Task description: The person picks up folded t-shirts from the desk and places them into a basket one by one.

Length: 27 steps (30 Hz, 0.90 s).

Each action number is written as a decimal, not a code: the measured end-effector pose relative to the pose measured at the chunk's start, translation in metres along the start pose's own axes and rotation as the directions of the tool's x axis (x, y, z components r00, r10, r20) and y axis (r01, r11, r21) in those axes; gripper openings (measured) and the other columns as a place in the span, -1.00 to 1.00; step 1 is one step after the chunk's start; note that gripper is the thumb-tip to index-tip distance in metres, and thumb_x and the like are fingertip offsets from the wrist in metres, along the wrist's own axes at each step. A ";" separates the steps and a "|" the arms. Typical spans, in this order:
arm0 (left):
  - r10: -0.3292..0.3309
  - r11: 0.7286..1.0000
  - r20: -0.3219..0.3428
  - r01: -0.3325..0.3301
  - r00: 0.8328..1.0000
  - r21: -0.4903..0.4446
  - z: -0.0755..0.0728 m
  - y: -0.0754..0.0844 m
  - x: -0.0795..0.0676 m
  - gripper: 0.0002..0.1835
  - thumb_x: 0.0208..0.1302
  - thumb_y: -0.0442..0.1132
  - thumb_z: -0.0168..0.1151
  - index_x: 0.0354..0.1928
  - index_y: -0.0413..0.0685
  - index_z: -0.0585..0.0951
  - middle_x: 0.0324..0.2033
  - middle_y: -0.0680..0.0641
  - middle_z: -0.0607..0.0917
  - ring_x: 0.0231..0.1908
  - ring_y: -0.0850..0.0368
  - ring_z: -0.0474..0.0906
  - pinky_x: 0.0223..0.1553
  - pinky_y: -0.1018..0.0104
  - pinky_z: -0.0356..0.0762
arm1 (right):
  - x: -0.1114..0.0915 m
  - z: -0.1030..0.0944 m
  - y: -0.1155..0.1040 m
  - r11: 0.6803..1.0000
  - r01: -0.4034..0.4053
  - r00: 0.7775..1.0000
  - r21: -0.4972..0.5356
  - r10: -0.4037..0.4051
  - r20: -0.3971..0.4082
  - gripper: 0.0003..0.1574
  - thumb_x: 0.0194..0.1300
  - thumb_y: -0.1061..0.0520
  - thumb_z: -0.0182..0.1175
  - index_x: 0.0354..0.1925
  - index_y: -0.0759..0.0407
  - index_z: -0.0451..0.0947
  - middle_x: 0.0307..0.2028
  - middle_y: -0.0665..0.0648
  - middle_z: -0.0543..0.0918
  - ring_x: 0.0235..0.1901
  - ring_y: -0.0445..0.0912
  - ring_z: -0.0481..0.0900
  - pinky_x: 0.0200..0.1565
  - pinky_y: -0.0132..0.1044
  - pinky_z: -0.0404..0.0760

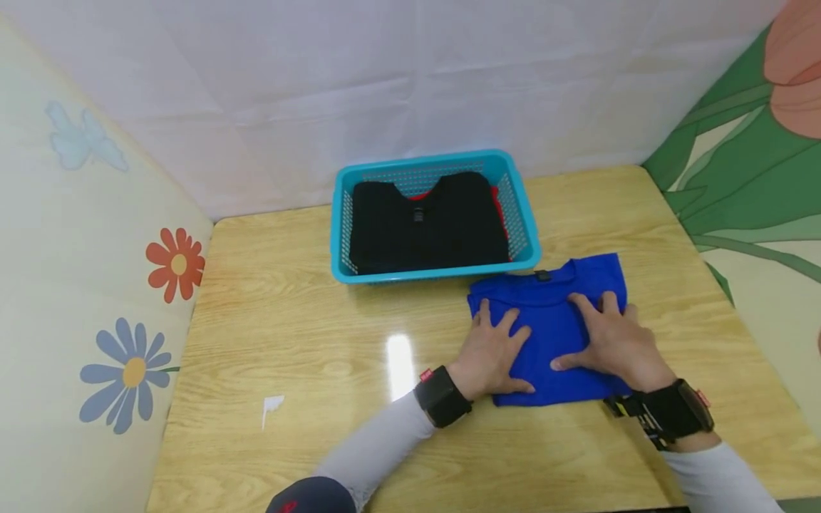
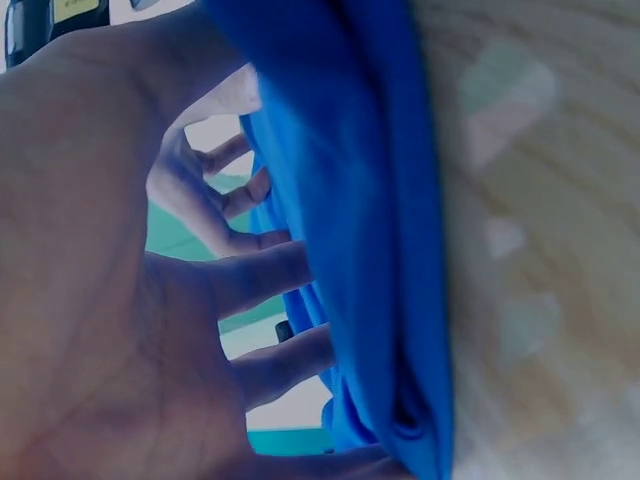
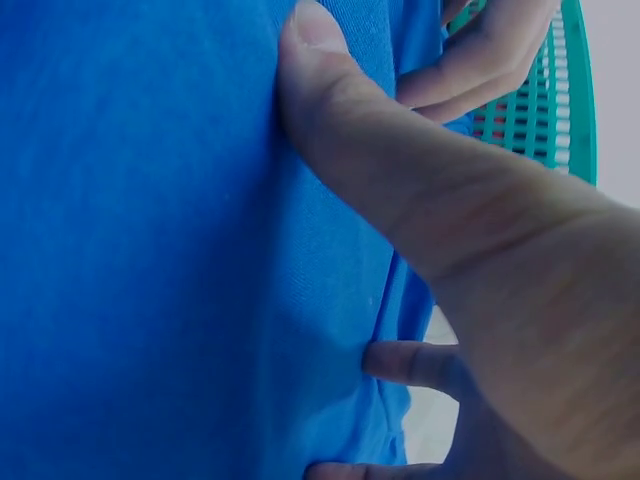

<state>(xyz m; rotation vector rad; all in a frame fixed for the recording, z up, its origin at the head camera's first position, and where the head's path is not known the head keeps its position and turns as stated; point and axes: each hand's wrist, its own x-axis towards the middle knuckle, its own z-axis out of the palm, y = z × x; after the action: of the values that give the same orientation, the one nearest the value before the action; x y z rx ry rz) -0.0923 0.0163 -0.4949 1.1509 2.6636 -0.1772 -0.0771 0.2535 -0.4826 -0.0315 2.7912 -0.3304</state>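
A folded blue shirt (image 1: 548, 324) lies on the right of the table in the head view, a small dark label at its collar. My left hand (image 1: 490, 353) rests on its left side with fingers spread. On the right side, my right hand (image 1: 616, 342) touches the cloth with spread, slightly bent fingers. In the left wrist view the folded edge of the blue shirt (image 2: 350, 200) shows in layers along the tabletop. The right wrist view has the right thumb (image 3: 330, 90) lying on the cloth.
Behind the shirt stands a turquoise plastic basket (image 1: 436, 275), close to its collar. Inside it lies a folded black shirt (image 1: 430, 239) over something red (image 1: 503, 214). A small white mark (image 1: 272, 404) is on the wooden table (image 1: 288, 306) at left. Walls border the back and sides.
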 end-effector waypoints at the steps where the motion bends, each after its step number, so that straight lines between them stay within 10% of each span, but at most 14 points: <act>1: -0.006 1.000 0.007 0.006 1.000 -0.012 0.000 -0.003 -0.002 0.14 0.12 0.71 0.18 0.64 0.30 0.29 0.63 -0.05 0.25 0.59 -0.34 0.19 0.56 -0.10 0.31 | 0.000 0.001 -0.004 1.000 0.005 1.000 -0.006 -0.005 -0.004 0.76 -0.23 -0.65 0.60 0.59 0.34 0.12 0.22 0.73 0.21 0.08 0.77 0.29 -0.38 0.46 0.63; 17: -0.014 0.993 0.032 0.017 0.999 -0.117 0.003 -0.048 -0.043 0.13 0.09 0.63 0.34 0.61 0.22 0.35 0.62 -0.08 0.28 0.60 -0.21 0.20 0.63 -0.21 0.09 | 0.001 0.017 -0.066 0.993 0.071 0.997 -0.092 -0.073 -0.024 0.67 -0.13 -0.69 0.51 0.58 0.34 0.22 0.24 0.72 0.28 0.08 0.72 0.38 -0.32 0.45 0.68; 27: -0.059 0.991 0.048 0.065 0.997 -0.116 0.002 -0.067 -0.064 0.14 0.02 0.59 0.45 0.57 0.19 0.37 0.60 -0.13 0.30 0.56 -0.43 0.22 0.53 -0.20 0.34 | -0.001 0.028 -0.093 0.974 0.139 0.986 -0.180 -0.153 -0.067 0.51 0.02 -0.70 0.41 0.55 0.29 0.33 0.20 0.63 0.38 -0.04 0.56 0.49 -0.46 0.24 0.72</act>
<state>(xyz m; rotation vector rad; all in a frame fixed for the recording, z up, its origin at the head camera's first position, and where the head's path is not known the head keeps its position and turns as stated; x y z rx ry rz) -0.0984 -0.0748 -0.4789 1.0170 2.6337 -0.0549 -0.0682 0.1567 -0.4863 -0.2723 2.8973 -0.1221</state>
